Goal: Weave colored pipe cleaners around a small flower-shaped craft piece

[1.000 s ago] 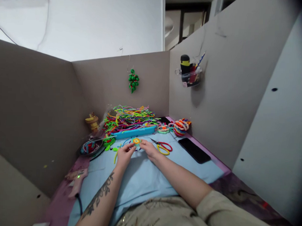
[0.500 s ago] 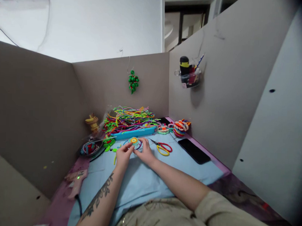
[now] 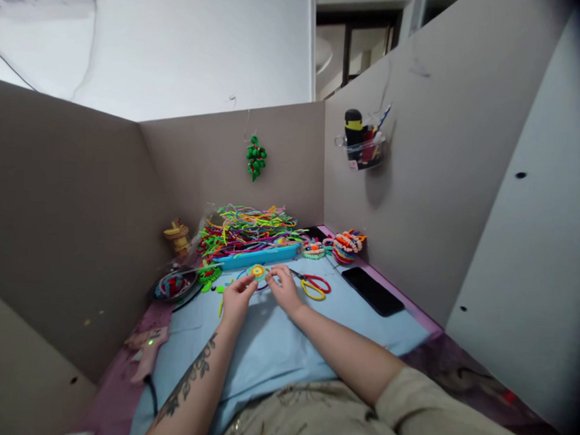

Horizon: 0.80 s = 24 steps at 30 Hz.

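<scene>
A small coiled disc of orange, yellow and pale blue pipe cleaner [image 3: 257,271] lies on the light blue mat [image 3: 275,345], with a purple strand curving under it. My left hand [image 3: 236,297] pinches the disc's near left edge with thumb and fingers closed. My right hand [image 3: 283,288] rests just right of the disc, fingers curled together on a strand beside it. Both forearms reach forward over the mat; the left one is tattooed.
Red and yellow scissors [image 3: 312,284] lie right of my hands, a black phone [image 3: 373,290] further right. Behind are a blue tray [image 3: 259,254], a heap of pipe cleaners [image 3: 246,227] and finished coiled pieces [image 3: 346,244]. A bowl [image 3: 174,284] and glue gun [image 3: 146,351] sit left. Cardboard walls enclose the desk.
My hands shifted slightly along the disc; the right hand moved a little left toward it and then back, still working the strand. The disc stays in the same spot.
</scene>
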Motion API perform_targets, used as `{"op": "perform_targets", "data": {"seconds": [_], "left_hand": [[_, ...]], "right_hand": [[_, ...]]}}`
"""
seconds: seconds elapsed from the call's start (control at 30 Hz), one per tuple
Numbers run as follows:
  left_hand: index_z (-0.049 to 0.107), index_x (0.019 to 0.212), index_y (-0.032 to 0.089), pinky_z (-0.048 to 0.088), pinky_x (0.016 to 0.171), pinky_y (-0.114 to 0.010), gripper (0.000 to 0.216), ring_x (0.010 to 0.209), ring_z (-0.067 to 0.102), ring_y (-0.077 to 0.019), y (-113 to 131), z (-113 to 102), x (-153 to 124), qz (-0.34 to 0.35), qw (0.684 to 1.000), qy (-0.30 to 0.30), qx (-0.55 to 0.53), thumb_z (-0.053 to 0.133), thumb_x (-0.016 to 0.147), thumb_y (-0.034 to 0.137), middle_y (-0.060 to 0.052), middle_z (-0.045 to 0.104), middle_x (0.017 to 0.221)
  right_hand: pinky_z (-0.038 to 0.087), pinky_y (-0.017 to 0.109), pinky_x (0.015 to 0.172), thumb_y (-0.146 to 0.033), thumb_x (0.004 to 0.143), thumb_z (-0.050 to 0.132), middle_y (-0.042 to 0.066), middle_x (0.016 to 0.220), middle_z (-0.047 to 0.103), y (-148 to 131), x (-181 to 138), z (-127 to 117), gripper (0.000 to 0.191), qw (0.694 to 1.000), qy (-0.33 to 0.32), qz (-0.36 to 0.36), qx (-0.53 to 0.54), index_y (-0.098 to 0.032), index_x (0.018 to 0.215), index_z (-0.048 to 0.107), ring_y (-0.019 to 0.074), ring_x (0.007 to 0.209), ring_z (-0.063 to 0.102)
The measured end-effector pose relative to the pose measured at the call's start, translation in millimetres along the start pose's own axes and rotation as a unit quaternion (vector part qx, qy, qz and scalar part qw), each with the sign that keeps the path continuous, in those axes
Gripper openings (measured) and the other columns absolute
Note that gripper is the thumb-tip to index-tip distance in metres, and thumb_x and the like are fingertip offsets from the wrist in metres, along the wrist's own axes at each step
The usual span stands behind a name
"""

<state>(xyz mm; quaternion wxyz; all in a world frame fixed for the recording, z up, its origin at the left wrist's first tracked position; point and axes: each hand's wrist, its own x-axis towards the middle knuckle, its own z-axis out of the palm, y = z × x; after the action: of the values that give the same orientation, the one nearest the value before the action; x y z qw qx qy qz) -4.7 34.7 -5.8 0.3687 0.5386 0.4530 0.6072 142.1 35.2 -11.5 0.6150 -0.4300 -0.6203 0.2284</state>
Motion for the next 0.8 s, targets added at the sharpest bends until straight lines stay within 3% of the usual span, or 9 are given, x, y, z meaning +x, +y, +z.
{"op": "perform_targets", "data": {"seconds": [0.27,0.53,0.8], "left_hand": [[0.069,0.092,0.012,0.049,0.066,-0.027,0.039,0.068,0.062,-0.0166,-0.2,2.0,-1.1,0.008,1.0,-0.003,0.005,0.073,0.061,0.035,-0.007,0.07,0.079],[0.07,0.088,0.013,0.049,0.064,-0.026,0.037,0.067,0.062,-0.017,1.9,3.0,-1.9,-0.004,1.0,0.001,0.017,0.075,0.058,0.033,-0.006,0.069,0.076],[0.07,0.088,0.013,0.049,0.067,-0.029,0.037,0.068,0.063,-0.0179,5.8,1.6,-1.5,-0.036,0.998,-0.031,-0.029,0.076,0.056,0.032,-0.006,0.07,0.076]], "right_hand": [[0.039,0.035,0.089,-0.024,0.072,0.059,0.005,0.095,0.05,2.8,-4.0,7.7,0.008,0.999,0.022,-0.033,-0.004,-0.021,0.08,0.057,0.0193,0.098,0.049],[0.043,0.032,0.078,-0.03,0.072,0.057,0.008,0.106,0.048,5.0,0.6,5.6,0.011,0.994,0.021,0.071,0.078,-0.019,0.072,0.058,0.0216,0.102,0.049],[0.037,0.034,0.089,-0.04,0.07,0.061,0.008,0.121,0.047,12.6,4.3,2.8,0.021,0.983,-0.015,0.115,0.144,-0.019,0.071,0.059,0.0223,0.111,0.047]]}}
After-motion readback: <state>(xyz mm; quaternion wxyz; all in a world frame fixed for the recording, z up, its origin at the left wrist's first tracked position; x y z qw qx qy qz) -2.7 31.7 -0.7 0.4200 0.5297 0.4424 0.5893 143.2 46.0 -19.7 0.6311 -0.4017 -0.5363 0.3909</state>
